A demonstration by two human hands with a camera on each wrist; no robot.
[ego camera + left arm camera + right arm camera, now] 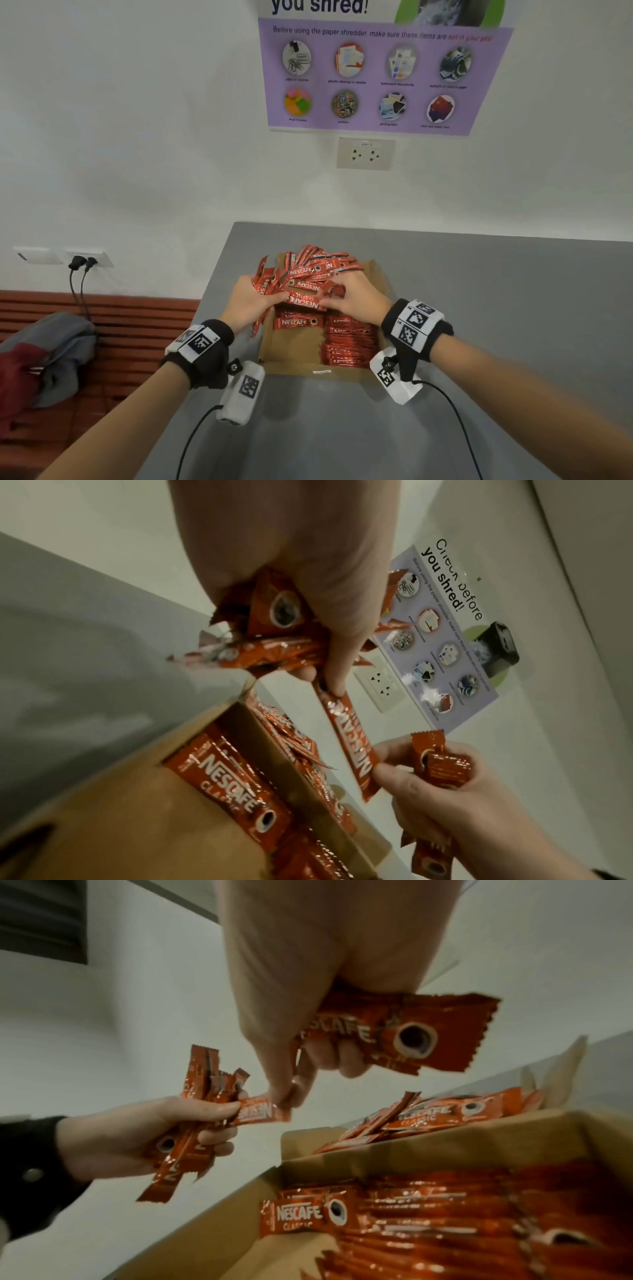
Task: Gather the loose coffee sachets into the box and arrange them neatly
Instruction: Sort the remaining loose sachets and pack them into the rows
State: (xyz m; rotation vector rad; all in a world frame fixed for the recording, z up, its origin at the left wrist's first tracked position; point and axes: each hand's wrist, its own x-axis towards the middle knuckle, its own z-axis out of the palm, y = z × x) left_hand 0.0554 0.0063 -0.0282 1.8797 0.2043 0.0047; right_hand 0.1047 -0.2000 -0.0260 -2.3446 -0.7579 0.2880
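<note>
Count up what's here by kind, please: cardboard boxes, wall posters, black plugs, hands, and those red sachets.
Brown cardboard box: 1
Purple paper-shredder poster: 1
Black power plugs: 2
Hands gripping sachets: 2, left hand and right hand
Red Nescafe coffee sachets: too many and too overlapped to count
Total, leaving out the sachets: 6

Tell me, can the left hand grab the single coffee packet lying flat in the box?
Probably not right now. The left hand is already full of sachets, though the lone packet lies uncovered just below it in the box.
</note>
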